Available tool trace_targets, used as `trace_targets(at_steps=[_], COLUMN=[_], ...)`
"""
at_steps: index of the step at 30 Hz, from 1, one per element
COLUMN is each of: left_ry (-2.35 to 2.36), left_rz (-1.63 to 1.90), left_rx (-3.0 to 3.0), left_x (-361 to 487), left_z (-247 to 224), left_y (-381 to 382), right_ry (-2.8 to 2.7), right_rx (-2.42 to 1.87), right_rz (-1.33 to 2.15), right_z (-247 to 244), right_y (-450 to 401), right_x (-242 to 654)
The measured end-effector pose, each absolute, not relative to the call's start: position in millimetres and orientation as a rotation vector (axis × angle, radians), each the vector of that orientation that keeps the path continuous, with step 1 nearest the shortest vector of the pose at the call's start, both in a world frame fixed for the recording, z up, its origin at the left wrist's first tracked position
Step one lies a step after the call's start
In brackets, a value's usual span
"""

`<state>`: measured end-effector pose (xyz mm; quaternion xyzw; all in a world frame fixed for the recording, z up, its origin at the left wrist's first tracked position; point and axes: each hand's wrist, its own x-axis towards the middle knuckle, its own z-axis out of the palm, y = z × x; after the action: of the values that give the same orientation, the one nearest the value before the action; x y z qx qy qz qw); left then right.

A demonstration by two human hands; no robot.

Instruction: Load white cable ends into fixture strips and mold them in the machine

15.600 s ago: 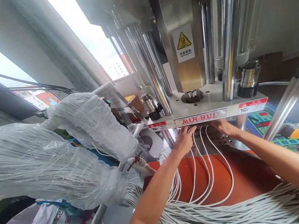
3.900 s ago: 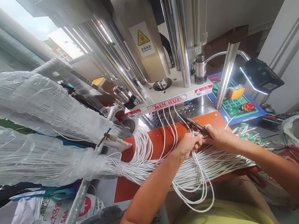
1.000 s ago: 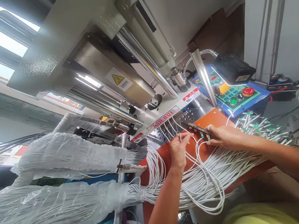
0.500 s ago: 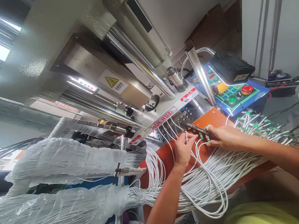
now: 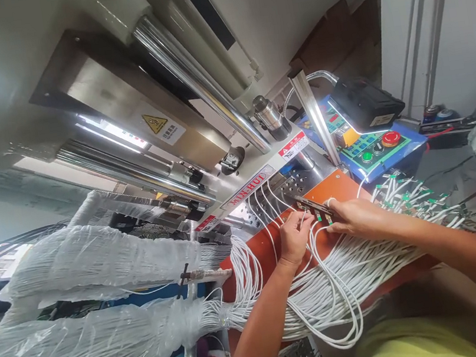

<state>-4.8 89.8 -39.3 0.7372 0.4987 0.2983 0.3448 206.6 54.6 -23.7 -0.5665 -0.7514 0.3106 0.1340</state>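
My left hand (image 5: 294,238) is closed in a pinch on a white cable at the near edge of a dark metal mould bar (image 5: 310,198). My right hand (image 5: 354,219) grips the right end of that bar, thumb and fingers on either side. Small green circuit-board ends (image 5: 318,217) sit along the bar between the hands, with white cables (image 5: 319,244) looping down from them. Below both hands a thick bundle of white cables (image 5: 322,297) lies across the orange board (image 5: 333,188). My fingers partly hide the cable ends.
A moulding press (image 5: 248,186) stands just beyond the hands, several white cables running from under its head. To the right are a blue control box (image 5: 407,147), a lamp (image 5: 370,105) and loose green-tipped cable ends (image 5: 401,193). Plastic-wrapped cable bundles (image 5: 98,259) hang at left.
The view has shifted slightly, so the press appears further left. Both hands stay at the bar in nearly the same pose; the left fingers have moved only a little.
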Motion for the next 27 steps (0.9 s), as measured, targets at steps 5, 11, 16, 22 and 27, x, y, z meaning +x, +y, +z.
trace_targets(at_steps=[5, 11, 16, 22, 27], left_ry=[1.300, 1.312, 1.310, 1.335, 1.348], left_rz=[0.765, 0.776, 0.767, 0.751, 0.749], left_rx=[1.926, 1.917, 1.910, 1.950, 1.976], left_x=[-4.8, -4.1, -1.9, -2.1, -2.0], left_z=[-40.0, -38.2, -35.7, -36.6, -38.0], left_y=[91.1, 90.5, 90.3, 90.4, 91.1], right_ry=[-2.172, -2.178, -2.194, -2.205, -2.214], right_rx=[-1.609, -1.641, -1.655, -1.674, -1.677], right_rz=[0.884, 0.879, 0.855, 0.855, 0.844], right_z=[-25.3, -25.3, -24.6, -21.4, -23.5], right_y=[54.9, 55.8, 56.0, 55.1, 55.9], right_x=[206.2, 206.1, 206.6, 206.5, 206.5])
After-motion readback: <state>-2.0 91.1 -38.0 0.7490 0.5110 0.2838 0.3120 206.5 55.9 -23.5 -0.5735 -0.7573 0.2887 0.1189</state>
